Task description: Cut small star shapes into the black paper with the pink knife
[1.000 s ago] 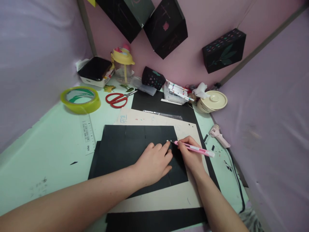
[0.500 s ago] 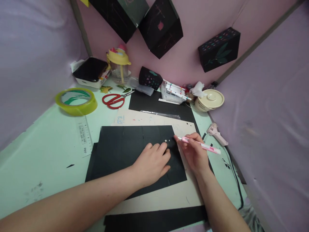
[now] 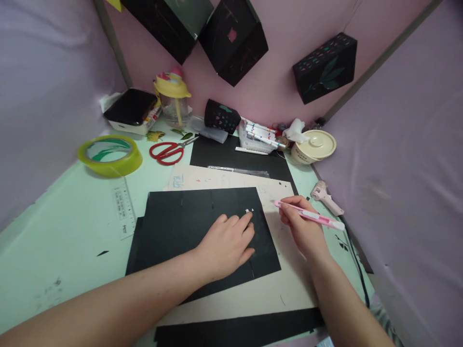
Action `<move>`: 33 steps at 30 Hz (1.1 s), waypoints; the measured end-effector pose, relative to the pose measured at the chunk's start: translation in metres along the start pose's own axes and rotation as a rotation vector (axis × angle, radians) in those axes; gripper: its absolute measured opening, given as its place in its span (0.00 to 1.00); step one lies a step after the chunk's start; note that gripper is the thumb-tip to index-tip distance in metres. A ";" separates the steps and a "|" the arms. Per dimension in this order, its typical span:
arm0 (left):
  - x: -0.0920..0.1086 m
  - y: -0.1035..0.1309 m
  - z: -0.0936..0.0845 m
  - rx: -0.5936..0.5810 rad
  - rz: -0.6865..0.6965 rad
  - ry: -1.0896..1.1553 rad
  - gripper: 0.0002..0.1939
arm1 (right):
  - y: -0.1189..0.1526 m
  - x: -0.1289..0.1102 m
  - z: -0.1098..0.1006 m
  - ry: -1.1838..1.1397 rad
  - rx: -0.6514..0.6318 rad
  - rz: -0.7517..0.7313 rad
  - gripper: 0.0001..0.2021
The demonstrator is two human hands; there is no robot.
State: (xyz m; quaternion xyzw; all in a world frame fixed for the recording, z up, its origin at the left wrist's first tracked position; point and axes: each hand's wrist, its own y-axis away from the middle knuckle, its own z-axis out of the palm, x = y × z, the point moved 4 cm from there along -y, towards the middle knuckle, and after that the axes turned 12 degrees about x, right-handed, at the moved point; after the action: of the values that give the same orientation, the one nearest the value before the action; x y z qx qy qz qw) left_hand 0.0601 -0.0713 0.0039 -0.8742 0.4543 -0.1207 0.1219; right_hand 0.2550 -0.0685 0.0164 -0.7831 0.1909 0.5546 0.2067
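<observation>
My left hand (image 3: 229, 246) rests palm down on a sheet of black card (image 3: 181, 226), fingers spread a little, with its index fingertip beside two small star-shaped cut-outs (image 3: 248, 210). Pale colour shows in those cut-outs. In my right hand (image 3: 306, 224) is a slim pink-and-white craft knife (image 3: 318, 218), gripped like a pen. Its tip points left and hangs near the card's right edge, apart from the card. Beneath the card lies a cream board (image 3: 231, 303), on top of more black card (image 3: 238, 327).
Red-handled scissors (image 3: 167, 153), a tape roll (image 3: 112, 168) and a clear ruler (image 3: 123, 205) lie to the left. Markers (image 3: 258, 132) sit in a tray behind. A lidded cream bowl (image 3: 306, 153) and a glue gun (image 3: 325, 196) with a cord are right. Black boxes (image 3: 325, 72) hang above.
My right hand has moved right with the craft knife, away from the card's edge. The left hand stays on the card, its index finger stretched slightly further towards the cut-outs.
</observation>
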 end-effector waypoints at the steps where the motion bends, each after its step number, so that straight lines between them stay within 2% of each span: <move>1: 0.000 0.000 0.000 0.002 0.000 0.000 0.23 | -0.002 -0.002 -0.001 0.043 -0.046 0.013 0.10; 5: -0.001 -0.001 0.001 -0.003 -0.011 0.003 0.24 | -0.012 -0.004 0.002 0.180 -0.130 0.002 0.08; 11: -0.001 -0.002 0.002 -0.042 -0.028 0.017 0.26 | -0.012 0.013 0.016 0.190 -0.060 -0.165 0.06; 15: -0.002 -0.002 0.004 -0.064 -0.032 0.017 0.26 | -0.008 0.017 0.018 0.204 -0.089 -0.232 0.05; 33: -0.001 -0.001 0.003 -0.057 -0.037 0.015 0.26 | -0.006 0.011 0.021 0.222 -0.129 -0.298 0.06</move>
State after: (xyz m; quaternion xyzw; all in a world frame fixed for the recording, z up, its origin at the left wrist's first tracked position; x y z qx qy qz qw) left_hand 0.0610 -0.0693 0.0014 -0.8845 0.4424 -0.1165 0.0913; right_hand 0.2448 -0.0530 -0.0002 -0.8706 0.0586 0.4393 0.2135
